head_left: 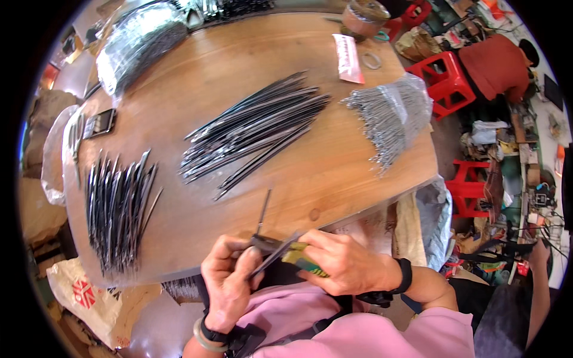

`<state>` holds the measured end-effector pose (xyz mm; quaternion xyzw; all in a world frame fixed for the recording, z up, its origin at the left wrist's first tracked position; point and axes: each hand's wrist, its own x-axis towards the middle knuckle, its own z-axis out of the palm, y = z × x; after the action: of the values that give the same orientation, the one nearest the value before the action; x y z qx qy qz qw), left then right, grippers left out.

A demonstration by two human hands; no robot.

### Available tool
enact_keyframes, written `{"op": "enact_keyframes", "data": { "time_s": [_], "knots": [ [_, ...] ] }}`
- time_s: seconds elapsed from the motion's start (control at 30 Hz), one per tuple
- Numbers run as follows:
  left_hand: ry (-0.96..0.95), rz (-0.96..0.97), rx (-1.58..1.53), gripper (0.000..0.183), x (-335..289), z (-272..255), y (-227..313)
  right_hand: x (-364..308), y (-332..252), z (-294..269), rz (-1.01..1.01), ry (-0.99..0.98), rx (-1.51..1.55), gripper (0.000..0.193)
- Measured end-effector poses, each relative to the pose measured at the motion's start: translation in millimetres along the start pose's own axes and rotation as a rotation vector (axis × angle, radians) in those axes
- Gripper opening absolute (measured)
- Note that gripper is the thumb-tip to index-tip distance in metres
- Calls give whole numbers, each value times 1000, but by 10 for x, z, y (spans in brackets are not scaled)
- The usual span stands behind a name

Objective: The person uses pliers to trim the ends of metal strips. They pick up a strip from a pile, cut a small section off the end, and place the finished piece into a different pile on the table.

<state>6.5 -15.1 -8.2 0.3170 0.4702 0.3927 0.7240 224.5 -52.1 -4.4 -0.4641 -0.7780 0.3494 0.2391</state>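
In front of my body at the table's near edge, my right hand (343, 262) is closed round pliers (295, 256) with yellow and green handles. My left hand (230, 280) pinches a dark thin strip (270, 261), which crosses the pliers near their jaws. From the same spot a thin metal rod (264, 212) sticks up and away over the table; whether it joins the strip is hidden by fingers and jaws. A large pile of long black strips (250, 131) lies mid-table, and a second bunch of dark strips (119, 209) lies at the left.
Wrapped thin metal rods (391, 116) rest at the table's right, near a pink-white packet (348, 58), tape ring (371, 60) and tub (364, 18). A phone (100, 123) and plastic bag (140, 45) lie left. Red stools (444, 83) and another person (495, 65) are beyond.
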Motion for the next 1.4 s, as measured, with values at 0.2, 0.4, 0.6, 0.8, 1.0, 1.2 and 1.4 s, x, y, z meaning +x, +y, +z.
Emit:
{"op": "enact_keyframes", "data": {
  "time_s": [0.2, 0.4, 0.6, 0.8, 1.0, 1.2, 1.4],
  "knots": [
    [72, 3, 89, 9, 78, -214, 197, 222, 53, -233, -14, 35, -5, 26],
    [487, 375, 723, 9, 76, -1117, 487, 8, 626, -1157, 70, 215, -699, 23],
    [159, 615, 1282, 40, 370, -321, 402, 231, 517, -1209, -21, 225, -899, 15],
    [76, 644, 1437, 19, 729, -172, 201, 362, -156, -1110, -25, 519, -645, 22],
    [104, 799, 1417, 13, 728, -200, 250, 14, 113, -549, 93, 898, 234, 16],
    [102, 316, 366, 3, 479, -400, 351, -180, 251, -514, 341, 865, 319, 15],
    [151, 19, -450, 8, 80, -441, 321, -122, 199, -426, 346, 940, 1374, 12]
  ]
}}
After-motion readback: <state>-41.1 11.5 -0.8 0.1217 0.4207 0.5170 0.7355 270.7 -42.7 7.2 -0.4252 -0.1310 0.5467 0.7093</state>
